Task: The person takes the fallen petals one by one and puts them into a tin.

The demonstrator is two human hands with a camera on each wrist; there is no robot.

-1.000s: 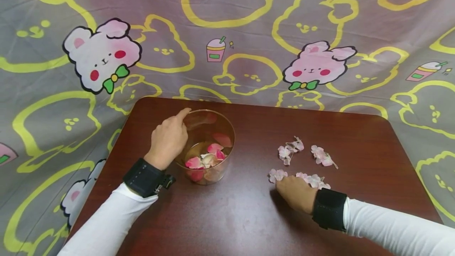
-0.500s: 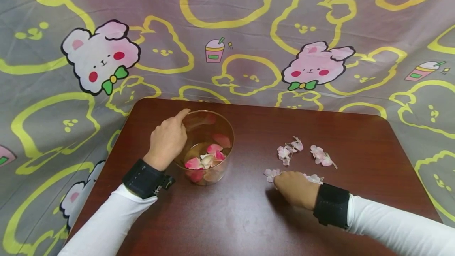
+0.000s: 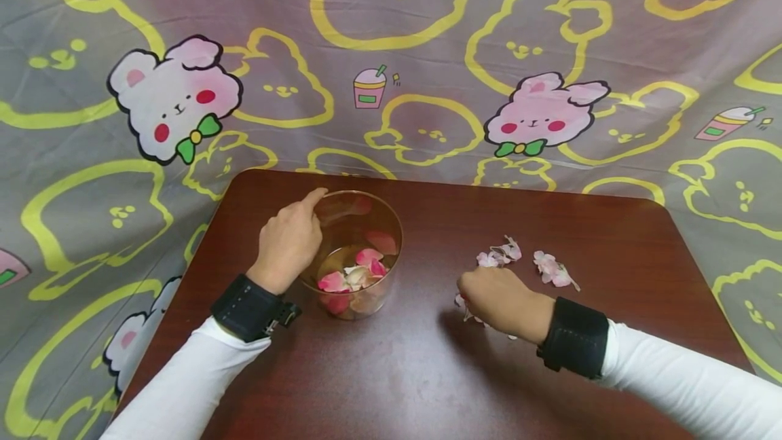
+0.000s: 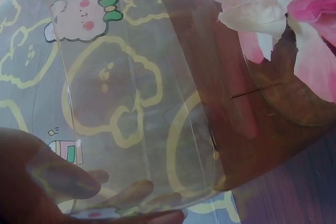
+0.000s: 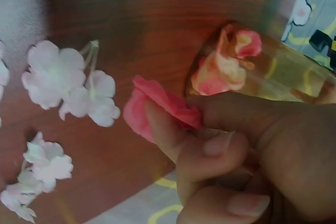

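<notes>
Between right grip [image 5: 210, 145] fingertips, pinched petal [image 5: 152, 106]

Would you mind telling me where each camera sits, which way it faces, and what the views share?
Head: looks forward and down at the table; both sleeves, left hand on the cup, right hand by the blossoms.
Left wrist: close against the cup wall; fingertips show.
Right wrist: looks past the fingers pinching a pink petal, toward the cup.
All three share the cup and the petals inside.
</notes>
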